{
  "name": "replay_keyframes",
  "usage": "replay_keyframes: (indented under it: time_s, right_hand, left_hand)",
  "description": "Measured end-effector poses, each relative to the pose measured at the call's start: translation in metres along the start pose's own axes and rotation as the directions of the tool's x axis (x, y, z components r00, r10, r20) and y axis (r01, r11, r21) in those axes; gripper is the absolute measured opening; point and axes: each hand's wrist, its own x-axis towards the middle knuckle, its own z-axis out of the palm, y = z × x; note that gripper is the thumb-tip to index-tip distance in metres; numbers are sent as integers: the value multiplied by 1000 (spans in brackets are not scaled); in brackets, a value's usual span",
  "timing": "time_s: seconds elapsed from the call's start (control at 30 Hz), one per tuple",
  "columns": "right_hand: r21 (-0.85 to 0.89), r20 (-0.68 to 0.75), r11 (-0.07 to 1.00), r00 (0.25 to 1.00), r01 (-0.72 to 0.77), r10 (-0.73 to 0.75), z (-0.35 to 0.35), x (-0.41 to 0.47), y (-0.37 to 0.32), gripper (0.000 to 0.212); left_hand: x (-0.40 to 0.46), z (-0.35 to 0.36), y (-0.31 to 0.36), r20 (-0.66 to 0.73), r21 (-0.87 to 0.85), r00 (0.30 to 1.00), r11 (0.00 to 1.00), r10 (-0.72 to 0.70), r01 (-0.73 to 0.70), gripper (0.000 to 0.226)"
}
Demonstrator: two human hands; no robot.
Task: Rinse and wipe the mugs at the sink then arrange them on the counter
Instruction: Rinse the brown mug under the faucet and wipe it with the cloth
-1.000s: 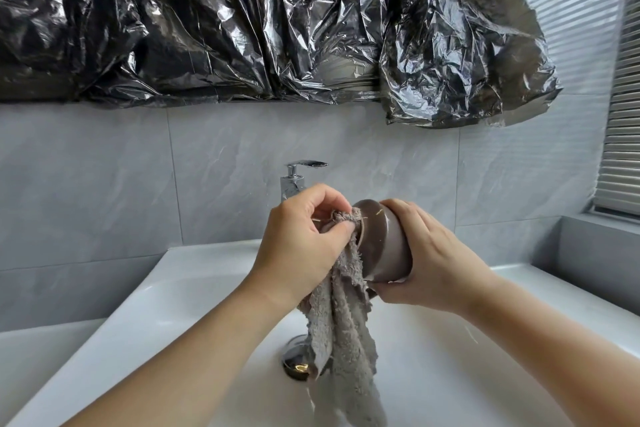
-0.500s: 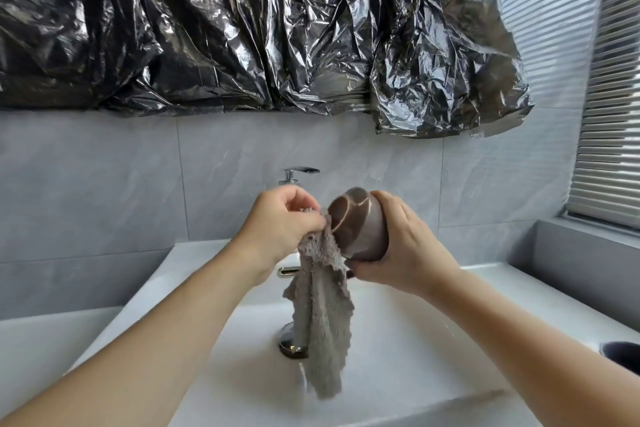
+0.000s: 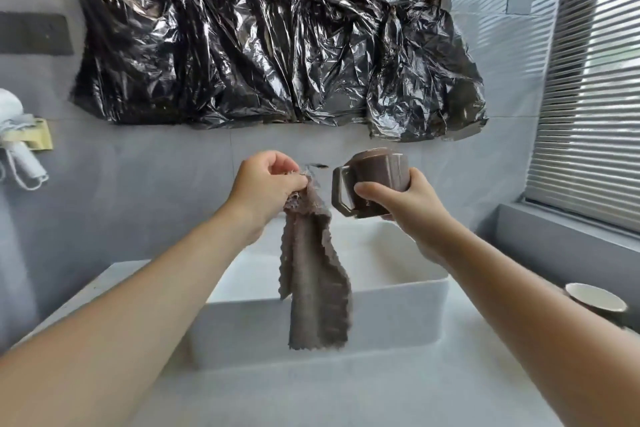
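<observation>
The brown mug [image 3: 377, 180] is held upright in the air above the far right corner of the white sink [image 3: 398, 298], its angular handle pointing left. The right hand [image 3: 408, 204] grasps it from the right, thumb across the lower front wall and fingers wrapped round the far side and base. Just left of the mug, not touching it, the left hand [image 3: 266, 184] pinches the top corner of a grey-brown cloth [image 3: 311, 270] between curled fingers and thumb; the cloth hangs straight down in front of the sink, its lower edge over the sink's front wall. A second mug [image 3: 597, 300], pale inside, stands on the grey surface [image 3: 311, 392] to the right of the sink, partly hidden behind the right forearm. On the wall behind the sink, crinkled black plastic sheeting [image 3: 277, 38] is spread wide. Window blinds [image 3: 595, 80] hang to the right of the sink, and a white hair dryer [image 3: 17, 149] sits in a wall holder far to its left.
</observation>
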Motion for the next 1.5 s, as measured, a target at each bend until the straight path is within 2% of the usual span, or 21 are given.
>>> replay_keyframes:
  time_s: [0.07, 0.13, 0.2, 0.27, 0.33, 0.4, 0.43, 0.53, 0.63, 0.7, 0.77, 0.83, 0.9, 0.97, 1.07, 1.1, 1.23, 1.3, 1.4, 1.5]
  right_hand:
    - [59, 46, 995, 995, -86, 83, -4, -29, 3, 66]
    - [124, 88, 977, 983, -172, 162, -7, -56, 10, 53]
    - [178, 132, 946, 959, -271, 251, -8, -81, 19, 46]
    - [199, 163, 913, 930, -357, 328, -12, -101, 25, 54]
    - [185, 188, 881, 895, -436, 404, -22, -113, 30, 60]
    - [174, 201, 846, 859, -504, 470, -36, -117, 29, 52]
    - [175, 208, 829, 843, -531, 496, -44, -117, 27, 52]
    - [171, 233, 803, 815, -571, 530, -65, -104, 20, 54]
    - [176, 245, 792, 805, -585, 540, -80, -76, 17, 41]
    - [183, 262, 779, 793, -600, 550, -87, -50, 22, 41]
    - [178, 297, 760, 770, -625, 564, -94, -20, 31, 46]
    - [175, 308, 739, 749, -650, 586, -102, 11, 40, 46]
    - [160, 315, 706, 714, -690, 626, -108, 37, 43, 45]
    - [128, 319, 660, 661, -741, 680, -113, 55, 36, 51]
    - [116, 308, 582, 586, -805, 749, -132, 72, 14, 62]
    - [116, 304, 559, 565, -821, 767, -140, 76, 2, 61]
    - [124, 283, 452, 468, -883, 837, -183, 88, -41, 61]
    - [110, 265, 407, 421, -907, 867, -207, 94, -49, 67]
    - [59, 198, 412, 416, -909, 888, -241, 106, -40, 72]
    - [-135, 78, 495, 489, -859, 869, -273, 122, -20, 78]
  left_hand:
    - [-37, -2, -20, 25, 46, 999, 998, -46, 45, 20]
    - [-78, 0, -48, 74, 210, 995, 977, -62, 46, 22]
    - [-114, 4, -76, 212, 483, 972, 875, -106, -10, 22]
    - [-135, 6, -83, 344, 629, 921, 773, -183, -81, 24]
    - [-139, 6, -65, 384, 582, 917, 800, -111, -147, 38]
    - [-140, 9, -33, 422, 460, 902, 836, 92, -300, 39]
    - [-140, 12, -16, 464, 430, 868, 811, 177, -396, 40]
    - [-128, 24, 18, 591, 411, 734, 658, 334, -630, 47]
    - [-92, 46, 25, 637, 422, 675, 563, 373, -710, 48]
    - [-65, 67, 20, 641, 411, 636, 507, 429, -757, 47]
    - [-36, 87, 12, 650, 392, 556, 398, 518, -829, 45]
    - [-6, 107, 5, 681, 394, 496, 302, 538, -868, 41]
    - [23, 126, 3, 716, 425, 486, 238, 501, -873, 40]
    - [44, 137, 9, 742, 444, 478, 190, 470, -876, 40]
    - [70, 156, 40, 801, 402, 408, 111, 439, -909, 31]
    - [78, 163, 54, 814, 385, 398, 120, 423, -915, 26]
    - [98, 201, 95, 876, 280, 358, 264, 324, -923, 15]
    - [101, 223, 108, 895, 281, 365, 312, 257, -908, 14]
    - [104, 258, 114, 876, 395, 470, 393, 112, -830, 9]
    - [100, 299, 107, 823, 468, 568, 546, 18, -694, 13]
